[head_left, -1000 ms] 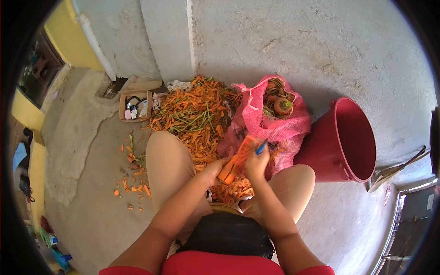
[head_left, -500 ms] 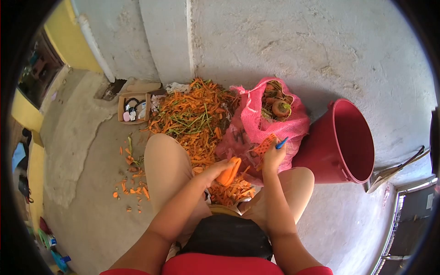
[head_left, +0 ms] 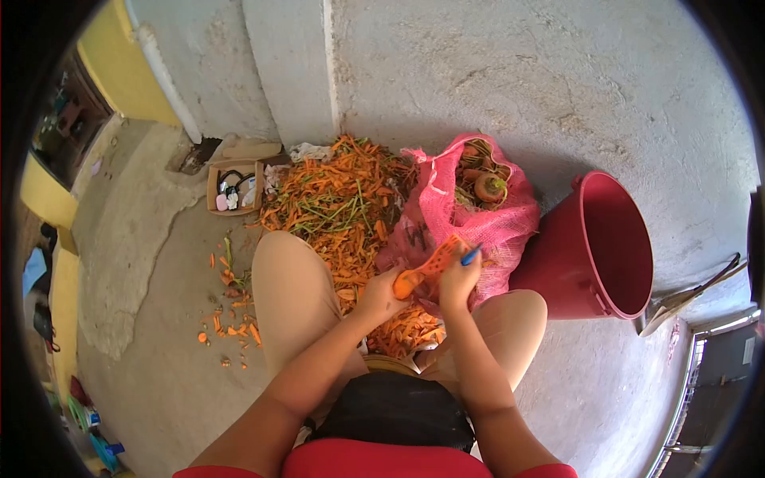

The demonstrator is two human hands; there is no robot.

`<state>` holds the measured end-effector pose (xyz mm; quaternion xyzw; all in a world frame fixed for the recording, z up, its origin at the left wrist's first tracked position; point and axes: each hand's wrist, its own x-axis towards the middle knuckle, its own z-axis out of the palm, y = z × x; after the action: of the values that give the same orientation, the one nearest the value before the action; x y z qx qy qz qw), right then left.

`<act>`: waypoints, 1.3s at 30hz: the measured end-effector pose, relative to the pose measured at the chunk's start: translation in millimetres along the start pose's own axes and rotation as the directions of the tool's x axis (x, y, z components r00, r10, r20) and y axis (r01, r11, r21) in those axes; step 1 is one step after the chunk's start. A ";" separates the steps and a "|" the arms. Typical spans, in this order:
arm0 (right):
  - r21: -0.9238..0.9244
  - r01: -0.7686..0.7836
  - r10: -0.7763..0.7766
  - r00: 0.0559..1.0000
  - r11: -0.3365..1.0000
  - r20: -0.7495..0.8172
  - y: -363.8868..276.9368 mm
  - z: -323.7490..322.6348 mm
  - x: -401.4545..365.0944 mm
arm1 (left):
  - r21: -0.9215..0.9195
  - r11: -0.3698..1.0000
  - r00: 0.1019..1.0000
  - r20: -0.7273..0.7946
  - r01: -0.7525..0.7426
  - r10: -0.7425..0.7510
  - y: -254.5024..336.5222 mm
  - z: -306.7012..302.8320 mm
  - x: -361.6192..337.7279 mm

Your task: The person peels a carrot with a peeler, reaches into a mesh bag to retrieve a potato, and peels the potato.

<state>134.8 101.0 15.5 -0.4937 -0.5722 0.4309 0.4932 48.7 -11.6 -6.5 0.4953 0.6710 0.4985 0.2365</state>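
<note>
My left hand is closed around a peeled, bright orange carrot, whose end points up and to the right. In my right hand is a knife with a blue handle and a flat orange blade pierced with rows of holes. The blade lies right at the carrot's upper side. Below both hands, between my knees, is a small heap of carrot peelings.
A large pile of peelings lies against the wall. Beside it stands a pink mesh sack holding unpeeled carrots. A red bucket leans on its side at right. A small cardboard box and scattered carrot scraps are at left.
My right hand has moved left and down with the knife, bringing the blade to the carrot. My left hand has turned the carrot, which now shows its end.
</note>
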 end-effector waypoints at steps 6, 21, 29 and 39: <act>-0.122 -0.055 0.050 0.998 0.991 -0.039 27.9 2.2 17.2 | 0.157 0.987 0.997 0.048 0.045 -0.053 -4.4 3.0 -0.3; -0.352 0.250 0.117 0.643 0.902 0.757 9.4 -13.1 -15.3 | 0.433 0.891 0.972 -0.232 0.135 -0.035 -14.7 -27.4 8.1; -0.440 0.239 0.230 0.591 0.865 0.773 26.0 -7.1 -27.8 | 0.453 0.876 0.978 -0.188 0.165 -0.087 -16.5 -27.9 6.5; -0.646 0.482 0.447 0.470 0.591 0.761 217.9 -16.1 -2.2 | 0.004 0.999 0.994 -0.100 -0.036 0.036 13.6 -31.7 6.6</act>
<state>181.3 129.7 -196.1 -0.3540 -0.8713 0.3035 -0.1528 26.2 -19.3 19.4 0.4821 0.6736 0.5260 0.1929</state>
